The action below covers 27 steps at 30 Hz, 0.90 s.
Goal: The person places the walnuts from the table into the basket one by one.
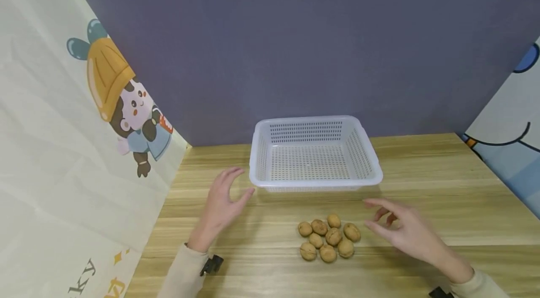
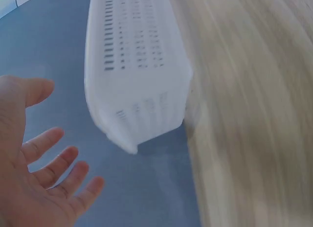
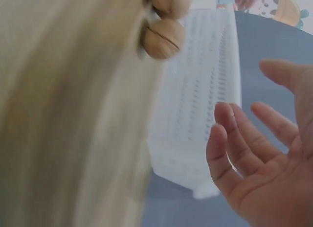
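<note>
A white perforated plastic basket [image 1: 316,183] stands on the wooden table, with nothing inside it. In front of it several walnuts [image 1: 327,253] lie in a loose cluster. My left hand [image 1: 220,204] hovers near the basket's front left corner, thumb and fingers spread apart and holding nothing. To the right of the walnuts my right hand [image 1: 405,230] is held with its fingers loosely bent and nothing between them. The right wrist view shows two walnuts [image 3: 164,38] and the basket [image 3: 186,158] beyond that hand. In the left wrist view the basket [image 2: 142,85] is apart from the fingers.
The wood-grain table [image 1: 443,171] meets a dark blue-grey panel [image 1: 316,45] behind the basket. A white sheet with a cartoon figure [image 1: 135,106] borders the left side. Another printed sheet [image 1: 510,134] stands at the right edge.
</note>
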Each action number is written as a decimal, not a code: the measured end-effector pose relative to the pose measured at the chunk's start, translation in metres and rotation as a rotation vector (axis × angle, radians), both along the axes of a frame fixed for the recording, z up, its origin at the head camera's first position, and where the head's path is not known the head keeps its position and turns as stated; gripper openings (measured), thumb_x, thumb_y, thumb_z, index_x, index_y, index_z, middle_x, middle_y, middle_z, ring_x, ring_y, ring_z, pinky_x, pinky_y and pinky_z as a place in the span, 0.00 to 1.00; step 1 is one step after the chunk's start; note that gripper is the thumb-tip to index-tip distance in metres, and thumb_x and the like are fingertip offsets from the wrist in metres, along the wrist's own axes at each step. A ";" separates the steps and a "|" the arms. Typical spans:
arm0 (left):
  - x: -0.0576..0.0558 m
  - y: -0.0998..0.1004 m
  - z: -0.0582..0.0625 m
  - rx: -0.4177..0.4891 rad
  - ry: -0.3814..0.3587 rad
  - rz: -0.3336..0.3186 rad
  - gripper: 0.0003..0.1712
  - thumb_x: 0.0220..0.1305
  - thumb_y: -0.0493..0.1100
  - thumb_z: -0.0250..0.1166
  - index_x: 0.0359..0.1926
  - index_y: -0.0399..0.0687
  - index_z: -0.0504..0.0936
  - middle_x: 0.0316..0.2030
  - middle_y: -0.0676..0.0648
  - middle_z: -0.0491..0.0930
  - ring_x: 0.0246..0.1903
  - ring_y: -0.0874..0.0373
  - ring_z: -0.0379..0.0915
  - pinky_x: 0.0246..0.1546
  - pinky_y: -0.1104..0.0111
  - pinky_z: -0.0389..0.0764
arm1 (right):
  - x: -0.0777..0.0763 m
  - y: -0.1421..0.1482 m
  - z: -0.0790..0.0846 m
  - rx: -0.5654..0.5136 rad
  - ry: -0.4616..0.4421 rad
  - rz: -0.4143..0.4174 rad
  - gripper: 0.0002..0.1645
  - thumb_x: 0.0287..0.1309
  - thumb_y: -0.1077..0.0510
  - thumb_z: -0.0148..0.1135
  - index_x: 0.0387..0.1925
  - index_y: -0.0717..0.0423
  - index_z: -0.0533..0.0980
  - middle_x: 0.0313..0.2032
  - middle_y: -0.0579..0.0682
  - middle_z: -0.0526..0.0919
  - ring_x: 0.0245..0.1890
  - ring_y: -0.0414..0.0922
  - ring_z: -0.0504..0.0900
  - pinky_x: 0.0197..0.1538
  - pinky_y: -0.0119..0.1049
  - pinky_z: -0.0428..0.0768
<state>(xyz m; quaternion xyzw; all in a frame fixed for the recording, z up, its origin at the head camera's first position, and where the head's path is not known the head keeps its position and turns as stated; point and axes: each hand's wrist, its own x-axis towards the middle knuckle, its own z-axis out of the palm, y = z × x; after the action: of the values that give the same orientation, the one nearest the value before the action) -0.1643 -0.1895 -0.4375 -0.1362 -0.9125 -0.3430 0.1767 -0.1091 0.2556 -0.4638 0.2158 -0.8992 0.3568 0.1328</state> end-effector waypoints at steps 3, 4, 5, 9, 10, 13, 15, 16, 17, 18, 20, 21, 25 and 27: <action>-0.005 0.009 -0.007 0.002 0.004 -0.021 0.33 0.63 0.48 0.77 0.66 0.43 0.80 0.68 0.40 0.78 0.70 0.39 0.71 0.73 0.38 0.71 | 0.001 -0.004 -0.011 -0.020 -0.046 0.076 0.28 0.55 0.60 0.81 0.58 0.53 0.83 0.40 0.48 0.91 0.31 0.27 0.81 0.29 0.29 0.82; -0.007 0.011 -0.008 0.003 0.004 -0.029 0.32 0.64 0.47 0.77 0.66 0.43 0.81 0.68 0.40 0.78 0.70 0.40 0.72 0.73 0.39 0.71 | 0.001 -0.004 -0.014 -0.026 -0.053 0.102 0.28 0.55 0.60 0.81 0.58 0.54 0.83 0.40 0.48 0.91 0.32 0.27 0.81 0.29 0.29 0.82; -0.008 0.014 -0.010 0.002 0.009 -0.037 0.31 0.64 0.47 0.77 0.65 0.44 0.81 0.67 0.40 0.78 0.70 0.40 0.72 0.73 0.39 0.72 | 0.001 -0.004 -0.018 -0.032 -0.060 0.126 0.28 0.54 0.60 0.82 0.57 0.55 0.83 0.40 0.48 0.91 0.33 0.28 0.81 0.30 0.29 0.83; -0.014 0.021 -0.016 -0.003 0.016 -0.051 0.27 0.64 0.46 0.76 0.62 0.46 0.84 0.66 0.42 0.79 0.68 0.42 0.73 0.72 0.43 0.74 | 0.000 -0.004 -0.029 -0.047 -0.088 0.196 0.27 0.54 0.59 0.82 0.55 0.56 0.83 0.39 0.47 0.90 0.33 0.28 0.80 0.30 0.28 0.82; -0.015 0.022 -0.017 -0.005 0.020 -0.052 0.26 0.64 0.46 0.76 0.61 0.47 0.84 0.66 0.43 0.79 0.68 0.42 0.74 0.72 0.43 0.74 | 0.000 -0.004 -0.032 -0.053 -0.095 0.212 0.27 0.54 0.59 0.82 0.55 0.56 0.83 0.39 0.47 0.90 0.33 0.28 0.80 0.29 0.28 0.82; -0.017 0.024 -0.021 -0.011 0.041 -0.055 0.24 0.64 0.45 0.77 0.59 0.47 0.85 0.65 0.44 0.80 0.67 0.43 0.74 0.71 0.44 0.75 | -0.001 -0.005 -0.037 -0.067 -0.116 0.248 0.27 0.55 0.58 0.82 0.56 0.55 0.83 0.41 0.47 0.90 0.32 0.28 0.80 0.28 0.28 0.81; -0.018 0.026 -0.023 -0.015 0.060 -0.060 0.23 0.63 0.45 0.77 0.58 0.46 0.86 0.63 0.43 0.81 0.66 0.44 0.75 0.70 0.45 0.76 | -0.002 -0.006 -0.040 -0.082 -0.129 0.276 0.28 0.54 0.58 0.82 0.56 0.54 0.82 0.42 0.47 0.89 0.32 0.29 0.80 0.27 0.28 0.80; -0.019 0.026 -0.023 -0.016 0.072 -0.063 0.23 0.63 0.44 0.77 0.57 0.45 0.86 0.62 0.43 0.81 0.65 0.44 0.75 0.70 0.46 0.77 | -0.002 -0.007 -0.041 -0.087 -0.133 0.287 0.28 0.54 0.58 0.82 0.56 0.53 0.82 0.42 0.47 0.89 0.32 0.29 0.80 0.26 0.28 0.80; -0.019 0.027 -0.024 -0.015 0.081 -0.065 0.22 0.62 0.44 0.78 0.56 0.45 0.87 0.61 0.43 0.82 0.64 0.44 0.76 0.69 0.47 0.77 | -0.003 -0.007 -0.041 -0.089 -0.138 0.295 0.28 0.55 0.58 0.82 0.57 0.53 0.82 0.42 0.46 0.89 0.33 0.29 0.80 0.26 0.28 0.80; -0.019 0.027 -0.024 -0.013 0.093 -0.067 0.21 0.62 0.44 0.78 0.54 0.44 0.87 0.60 0.43 0.83 0.63 0.44 0.76 0.69 0.47 0.78 | -0.003 -0.008 -0.042 -0.089 -0.144 0.302 0.28 0.55 0.58 0.82 0.57 0.53 0.82 0.41 0.45 0.89 0.33 0.29 0.80 0.26 0.28 0.80; -0.020 0.028 -0.025 -0.009 0.107 -0.066 0.18 0.61 0.43 0.78 0.51 0.44 0.89 0.58 0.43 0.84 0.62 0.45 0.77 0.67 0.49 0.78 | -0.004 -0.008 -0.042 -0.085 -0.172 0.312 0.28 0.56 0.56 0.81 0.57 0.52 0.82 0.41 0.44 0.89 0.34 0.29 0.80 0.25 0.28 0.80; -0.020 0.028 -0.025 -0.009 0.114 -0.064 0.17 0.61 0.43 0.78 0.50 0.45 0.89 0.57 0.44 0.84 0.61 0.45 0.77 0.67 0.49 0.79 | -0.005 -0.008 -0.042 -0.079 -0.188 0.314 0.27 0.57 0.56 0.81 0.57 0.52 0.82 0.41 0.43 0.88 0.34 0.29 0.80 0.25 0.28 0.80; -0.021 0.029 -0.026 -0.018 0.124 -0.061 0.15 0.61 0.43 0.78 0.48 0.45 0.90 0.55 0.44 0.85 0.60 0.46 0.77 0.66 0.50 0.79 | -0.007 -0.008 -0.042 -0.060 -0.253 0.330 0.26 0.59 0.55 0.80 0.58 0.53 0.82 0.43 0.44 0.88 0.36 0.29 0.81 0.25 0.29 0.80; -0.021 0.029 -0.027 -0.020 0.126 -0.064 0.15 0.62 0.44 0.78 0.48 0.45 0.90 0.55 0.44 0.85 0.60 0.45 0.77 0.66 0.50 0.79 | -0.008 -0.009 -0.042 -0.051 -0.272 0.340 0.26 0.59 0.55 0.79 0.58 0.53 0.82 0.45 0.45 0.89 0.36 0.29 0.81 0.25 0.29 0.80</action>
<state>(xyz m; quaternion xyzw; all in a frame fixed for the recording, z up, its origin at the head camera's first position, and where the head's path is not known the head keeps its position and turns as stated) -0.1853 -0.1601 -0.4643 -0.1881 -0.8982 -0.3300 0.2213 -0.1169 0.2469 -0.5054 0.3109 -0.8502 0.4224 -0.0465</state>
